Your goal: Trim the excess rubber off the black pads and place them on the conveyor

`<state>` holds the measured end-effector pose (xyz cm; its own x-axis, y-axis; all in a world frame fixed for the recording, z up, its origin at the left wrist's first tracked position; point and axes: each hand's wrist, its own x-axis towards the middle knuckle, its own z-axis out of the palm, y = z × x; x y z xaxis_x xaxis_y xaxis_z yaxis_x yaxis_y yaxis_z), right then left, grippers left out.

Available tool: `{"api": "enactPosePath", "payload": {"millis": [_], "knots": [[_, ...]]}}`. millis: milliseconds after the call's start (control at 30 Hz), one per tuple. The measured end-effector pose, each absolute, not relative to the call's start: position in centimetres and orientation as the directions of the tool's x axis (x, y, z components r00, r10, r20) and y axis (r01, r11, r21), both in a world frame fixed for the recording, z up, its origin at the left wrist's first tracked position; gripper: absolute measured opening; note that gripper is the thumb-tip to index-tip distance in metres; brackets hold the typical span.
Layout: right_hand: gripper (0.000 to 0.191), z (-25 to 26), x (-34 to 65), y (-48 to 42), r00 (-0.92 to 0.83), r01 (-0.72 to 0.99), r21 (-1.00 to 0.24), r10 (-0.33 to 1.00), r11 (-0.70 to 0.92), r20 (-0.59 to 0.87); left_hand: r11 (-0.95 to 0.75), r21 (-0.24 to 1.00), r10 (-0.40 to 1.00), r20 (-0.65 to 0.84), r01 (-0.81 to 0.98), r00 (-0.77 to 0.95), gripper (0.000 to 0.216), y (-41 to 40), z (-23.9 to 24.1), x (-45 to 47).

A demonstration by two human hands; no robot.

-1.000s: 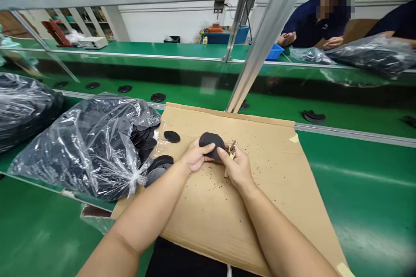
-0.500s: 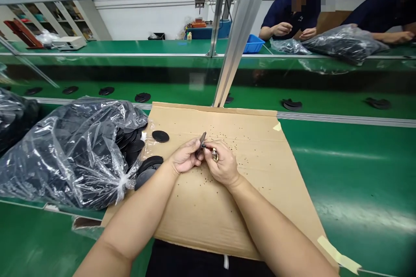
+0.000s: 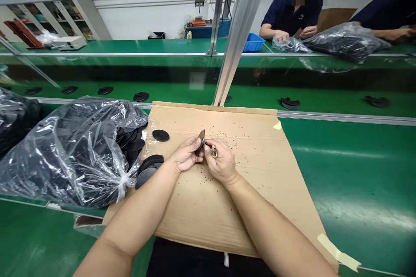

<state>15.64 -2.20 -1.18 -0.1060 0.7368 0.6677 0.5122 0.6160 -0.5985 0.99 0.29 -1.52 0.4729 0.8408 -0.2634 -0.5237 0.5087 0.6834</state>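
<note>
Over the cardboard sheet (image 3: pixel 201 220), my left hand (image 3: pixel 186 154) is closed on a black plastic disc (image 3: pixel 200 138), tilted up on its edge. My right hand (image 3: pixel 222 162) grips a small hand tool (image 3: pixel 213 152) with a shiny brass-coloured part; its dark tip meets the disc's right side, and my fingers hide the rest. Small dark specks lie scattered on the cardboard around both hands. One loose black disc (image 3: pixel 160 135) rests flat to the left. More black discs (image 3: pixel 151 169) are piled beside my left forearm.
A clear plastic bag (image 3: pixel 71 151) full of black discs stands at the left. Behind the cardboard runs a green belt (image 3: pixel 175 91) carrying several black parts, with a metal post (image 3: pixel 238 39) rising before it. Across it, two people handle plastic bags (image 3: pixel 347 43) near a blue bin (image 3: pixel 253 43).
The disc in my left hand has turned slightly, showing more of its face. My right hand has shifted a little left with the tool. Across the belt, a person's hands have moved lower.
</note>
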Motion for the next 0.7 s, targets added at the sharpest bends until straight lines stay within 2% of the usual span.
{"api": "enactPosePath", "payload": {"millis": [133,300,400,533,700], "knots": [[0.02,-2.2,15.9,-1.5,-0.014,0.436,-0.713,0.796,0.549,0.605,0.328,0.721,0.942,-0.205,-0.611,0.264,0.048,0.6,-1.5,1.5],[0.024,-3.7,16.9,-0.2,0.25,0.378,-0.843,0.835,0.382,0.49,0.132,0.791,0.984,-0.179,-0.597,-0.02,0.047,1.1,-1.4,1.8],[0.022,-3.8,17.0,0.2,0.292,0.377,-0.855,0.831,0.355,0.474,0.095,0.804,0.985,-0.162,-0.586,-0.063,0.047,1.2,-1.2,1.9],[0.021,-3.3,16.8,0.1,0.264,0.378,-0.849,0.836,0.369,0.481,0.077,0.82,0.985,-0.15,-0.567,-0.084,0.049,1.2,-1.3,1.8],[0.019,-3.2,16.8,0.0,0.301,0.384,-0.849,0.82,0.364,0.488,-0.02,0.876,0.967,-0.105,-0.483,-0.23,0.043,2.4,-1.8,1.4]]}}
